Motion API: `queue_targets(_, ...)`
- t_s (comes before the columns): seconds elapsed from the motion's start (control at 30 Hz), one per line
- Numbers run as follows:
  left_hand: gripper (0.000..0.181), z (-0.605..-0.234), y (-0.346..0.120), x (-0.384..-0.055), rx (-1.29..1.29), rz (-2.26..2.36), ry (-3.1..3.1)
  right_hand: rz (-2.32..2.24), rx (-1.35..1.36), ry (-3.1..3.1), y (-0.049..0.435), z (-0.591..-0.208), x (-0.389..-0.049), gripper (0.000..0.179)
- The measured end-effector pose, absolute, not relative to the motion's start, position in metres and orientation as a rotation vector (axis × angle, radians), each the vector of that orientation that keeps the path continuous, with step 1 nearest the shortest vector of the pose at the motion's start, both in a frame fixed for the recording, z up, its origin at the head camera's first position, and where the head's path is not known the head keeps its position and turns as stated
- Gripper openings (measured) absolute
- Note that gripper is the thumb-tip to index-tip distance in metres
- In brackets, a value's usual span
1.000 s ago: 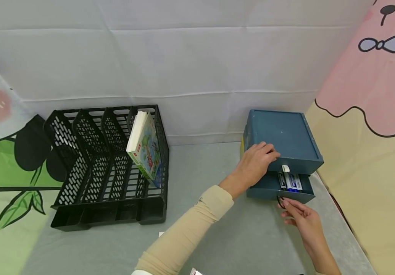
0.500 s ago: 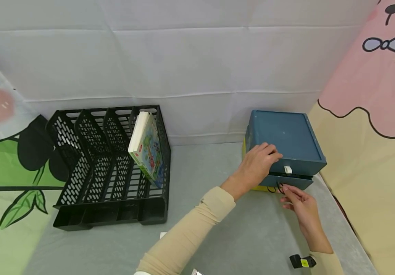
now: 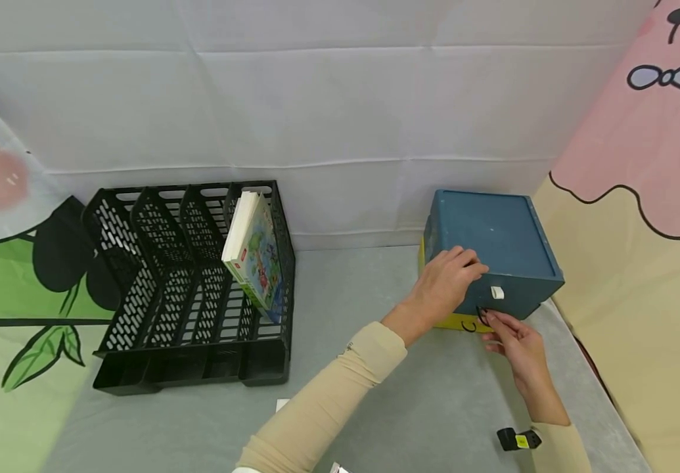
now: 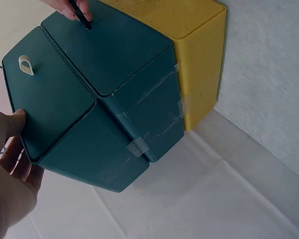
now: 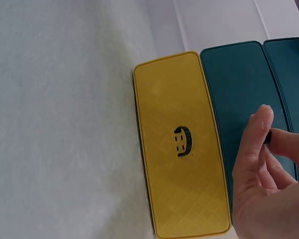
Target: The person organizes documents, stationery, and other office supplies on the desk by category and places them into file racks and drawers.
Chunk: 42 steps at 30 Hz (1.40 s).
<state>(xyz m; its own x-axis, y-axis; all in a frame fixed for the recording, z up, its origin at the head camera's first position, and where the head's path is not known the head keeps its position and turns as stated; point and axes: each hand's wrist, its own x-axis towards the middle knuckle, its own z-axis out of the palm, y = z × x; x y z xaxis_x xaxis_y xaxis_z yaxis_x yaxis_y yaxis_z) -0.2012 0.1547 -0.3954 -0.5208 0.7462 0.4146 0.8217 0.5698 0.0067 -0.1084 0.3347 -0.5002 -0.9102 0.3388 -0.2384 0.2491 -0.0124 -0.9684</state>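
Note:
A stacked drawer unit (image 3: 490, 230) stands at the right of the table, two blue-green drawers above a yellow one (image 5: 182, 199). My left hand (image 3: 447, 282) holds its upper front left corner, the thumb (image 4: 16, 122) against the front edge. Between thumb and fingers, my right hand (image 3: 520, 341) pinches the black pull loop (image 4: 81, 14) of the middle drawer, which sits closed. A white pull tab (image 3: 497, 292) marks the top drawer, and a black loop (image 5: 187, 142) the yellow one. The markers inside the middle drawer are hidden.
To the left stands a black slotted file rack (image 3: 198, 315) with books (image 3: 257, 256) leaning in its rightmost compartment. A small black object with a yellow label (image 3: 519, 440) is by the right sleeve. White cloth (image 3: 340, 118) hangs behind the table.
The middle drawer has slid inward until closed, my right hand moving with its loop. The markers have gone out of sight. My left hand keeps its place on the unit.

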Motion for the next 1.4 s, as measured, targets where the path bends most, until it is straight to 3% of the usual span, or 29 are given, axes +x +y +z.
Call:
queue_targets(0.23, 0.027, -0.396, 0.152, -0.202, -1.286, -0.301, -2.442, 1.985, -0.71, -2.276, 0.34, -0.508, -0.101, 0.059)
queue_targets(0.87, 0.027, -0.395, 0.153, -0.202, -1.297, -0.323, -2.435, 2.074, -0.821, -2.271, 0.327, -0.544, -0.109, 0.054)
queue_targets(1.4, 0.027, -0.397, 0.153, -0.202, -1.292, -0.346, -2.417, 2.079, -0.791, -2.251, 0.322, -0.547, -0.11, 0.054)
